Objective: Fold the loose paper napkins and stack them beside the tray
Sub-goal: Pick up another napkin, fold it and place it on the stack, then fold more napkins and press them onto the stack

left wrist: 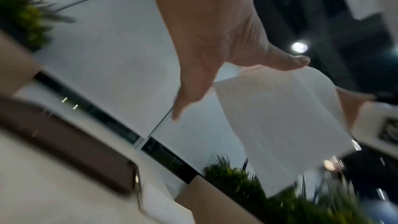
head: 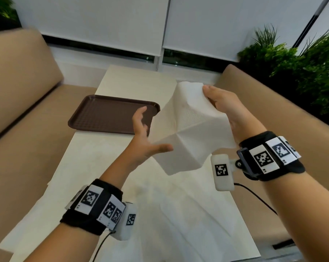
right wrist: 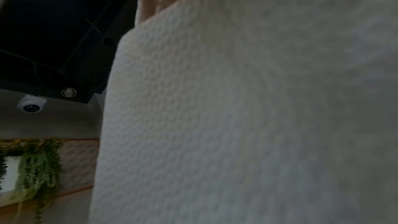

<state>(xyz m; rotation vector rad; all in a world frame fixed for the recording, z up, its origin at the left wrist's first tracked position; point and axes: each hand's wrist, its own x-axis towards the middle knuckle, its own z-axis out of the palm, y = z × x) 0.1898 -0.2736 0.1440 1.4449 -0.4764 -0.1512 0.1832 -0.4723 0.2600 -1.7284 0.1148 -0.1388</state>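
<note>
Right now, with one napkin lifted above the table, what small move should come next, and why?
Probably bring the left hand in to pinch the hanging napkin. Only the right hand holds it, by its upper edge, and the open left hand pinches nothing yet. A second grip would let it be folded along its creases.

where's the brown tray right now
In the head view the brown tray lies on the table's left far side, just beyond the open left hand.
</note>
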